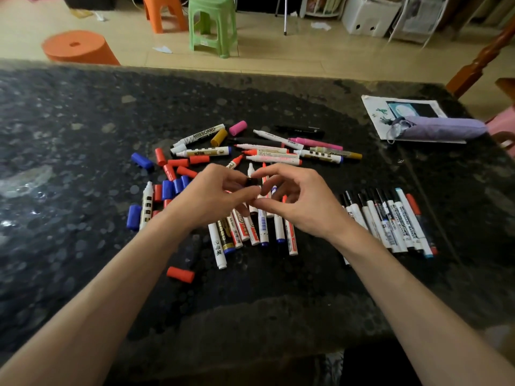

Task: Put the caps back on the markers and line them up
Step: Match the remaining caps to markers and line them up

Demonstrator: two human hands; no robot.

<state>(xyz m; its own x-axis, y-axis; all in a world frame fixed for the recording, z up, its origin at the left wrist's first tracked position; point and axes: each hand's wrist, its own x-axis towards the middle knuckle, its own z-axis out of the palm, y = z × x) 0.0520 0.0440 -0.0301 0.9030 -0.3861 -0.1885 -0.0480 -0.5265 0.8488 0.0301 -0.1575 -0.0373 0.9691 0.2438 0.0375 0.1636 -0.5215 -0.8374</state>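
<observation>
Left hand (214,197) pinches black cap (252,181) mid-surface (83,135). Right hand (295,203) has its fingers curled, its grip unclear. Uncapped markers (274,160) lie at 12 o'clock, loose caps (178,162) at 9, capped row (390,221) at 3.

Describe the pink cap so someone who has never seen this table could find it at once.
On the dark stone table, look to the far edge of the scattered pile of markers. The pink cap lies there, just right of a mustard cap and the marker printed WHITEBOARD. It is the only pink loose cap; others are red, blue or mustard.
</observation>
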